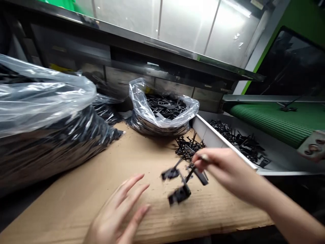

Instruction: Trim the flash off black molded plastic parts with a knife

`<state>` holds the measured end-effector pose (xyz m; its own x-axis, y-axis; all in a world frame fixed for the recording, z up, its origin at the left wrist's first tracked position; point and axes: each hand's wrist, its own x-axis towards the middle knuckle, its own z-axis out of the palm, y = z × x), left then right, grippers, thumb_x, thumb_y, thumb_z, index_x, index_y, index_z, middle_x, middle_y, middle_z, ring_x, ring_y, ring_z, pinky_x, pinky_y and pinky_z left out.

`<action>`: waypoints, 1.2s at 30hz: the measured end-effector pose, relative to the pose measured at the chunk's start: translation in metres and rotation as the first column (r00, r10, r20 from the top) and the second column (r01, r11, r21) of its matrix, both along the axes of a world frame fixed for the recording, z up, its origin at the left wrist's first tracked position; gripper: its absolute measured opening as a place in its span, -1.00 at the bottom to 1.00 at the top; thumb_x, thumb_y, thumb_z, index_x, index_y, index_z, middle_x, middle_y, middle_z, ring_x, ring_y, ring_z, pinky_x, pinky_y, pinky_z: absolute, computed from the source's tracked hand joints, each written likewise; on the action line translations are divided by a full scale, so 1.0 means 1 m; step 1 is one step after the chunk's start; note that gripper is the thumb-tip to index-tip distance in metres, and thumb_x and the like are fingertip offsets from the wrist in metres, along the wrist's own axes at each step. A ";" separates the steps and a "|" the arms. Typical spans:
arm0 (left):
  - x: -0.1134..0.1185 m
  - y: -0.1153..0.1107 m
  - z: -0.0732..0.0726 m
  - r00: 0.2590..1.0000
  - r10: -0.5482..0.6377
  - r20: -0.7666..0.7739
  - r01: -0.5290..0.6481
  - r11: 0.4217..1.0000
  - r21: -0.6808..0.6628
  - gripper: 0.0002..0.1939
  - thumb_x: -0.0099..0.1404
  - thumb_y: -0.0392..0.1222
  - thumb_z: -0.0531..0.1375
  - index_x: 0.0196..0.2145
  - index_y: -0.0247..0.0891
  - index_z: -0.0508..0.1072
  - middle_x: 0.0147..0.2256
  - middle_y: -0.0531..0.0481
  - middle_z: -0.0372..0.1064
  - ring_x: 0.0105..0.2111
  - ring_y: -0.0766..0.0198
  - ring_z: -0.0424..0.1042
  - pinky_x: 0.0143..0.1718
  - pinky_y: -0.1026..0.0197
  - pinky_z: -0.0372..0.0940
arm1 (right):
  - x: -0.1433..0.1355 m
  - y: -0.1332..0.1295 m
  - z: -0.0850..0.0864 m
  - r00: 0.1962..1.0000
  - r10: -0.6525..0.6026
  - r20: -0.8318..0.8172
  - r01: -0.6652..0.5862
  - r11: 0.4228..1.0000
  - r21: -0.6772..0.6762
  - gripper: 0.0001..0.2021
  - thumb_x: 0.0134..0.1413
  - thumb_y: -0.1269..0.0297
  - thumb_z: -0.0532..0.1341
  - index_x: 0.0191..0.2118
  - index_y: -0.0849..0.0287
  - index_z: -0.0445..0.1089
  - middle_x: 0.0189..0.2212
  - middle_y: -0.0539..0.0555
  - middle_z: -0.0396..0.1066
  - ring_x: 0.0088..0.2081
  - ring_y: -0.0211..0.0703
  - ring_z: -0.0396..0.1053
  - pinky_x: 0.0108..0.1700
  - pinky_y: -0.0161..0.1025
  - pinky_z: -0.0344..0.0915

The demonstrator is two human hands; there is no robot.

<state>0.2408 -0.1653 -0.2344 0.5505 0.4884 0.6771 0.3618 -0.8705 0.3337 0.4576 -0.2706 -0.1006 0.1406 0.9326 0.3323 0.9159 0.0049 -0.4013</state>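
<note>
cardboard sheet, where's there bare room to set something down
The cardboard sheet is mostly bare between the large plastic bag, the open bag and the left hand, and along the near edge right of that hand. The right side is crowded: a black pile beside the white tray wall, the right hand and the black part it holds.

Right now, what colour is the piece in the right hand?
Black; the piece shows best in the head view.

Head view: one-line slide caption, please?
Right hand holds a black part over cardboard; left hand open nearby.
</note>
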 end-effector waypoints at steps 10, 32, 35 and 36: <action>0.009 -0.019 -0.002 0.964 0.048 -0.262 0.015 0.973 0.231 -0.62 0.21 -0.04 0.08 -0.06 -0.26 0.34 -0.11 -0.05 0.41 -0.12 0.03 0.39 -0.16 -0.03 0.36 | -0.056 0.018 -0.056 0.992 0.049 0.118 -0.048 0.999 -0.010 -0.81 -0.06 0.58 0.03 -0.53 0.19 0.26 -0.60 0.03 0.35 -0.54 -0.22 0.26 -0.51 -0.34 0.01; 0.035 -0.018 0.009 0.931 -0.034 -0.364 0.060 0.996 0.060 -0.71 0.20 -0.17 0.09 -0.11 -0.16 0.41 0.09 -0.17 0.17 0.08 -0.18 0.10 -0.12 -0.29 0.18 | 0.036 0.009 -0.068 0.769 -0.214 -0.602 0.120 0.974 -0.193 -0.75 0.07 0.19 0.09 -0.48 0.30 0.28 -0.66 -0.08 0.28 -0.73 -0.47 0.12 -0.73 -0.47 -0.01; 0.044 -0.022 0.015 0.949 0.012 -0.316 0.011 0.997 0.071 -0.77 0.12 -0.24 0.18 -0.22 -0.15 0.46 0.07 -0.18 0.19 0.03 -0.25 0.11 -0.17 -0.32 0.15 | 0.040 0.000 -0.058 0.770 -0.243 -0.589 0.284 0.959 -0.025 -0.69 -0.01 0.08 0.13 -0.40 0.29 0.33 -0.61 0.02 0.36 -0.72 -0.43 0.11 -0.74 -0.42 -0.01; 0.047 -0.024 0.018 0.952 0.025 -0.305 -0.007 0.998 0.060 -0.80 0.10 -0.27 0.19 -0.27 -0.15 0.48 0.02 -0.17 0.25 -0.02 -0.23 0.16 -0.19 -0.30 0.16 | 0.042 -0.001 -0.053 0.778 -0.273 -0.567 0.369 0.928 0.059 -0.68 0.00 0.05 0.11 -0.33 0.27 0.33 -0.55 0.05 0.38 -0.68 -0.40 0.15 -0.71 -0.41 0.03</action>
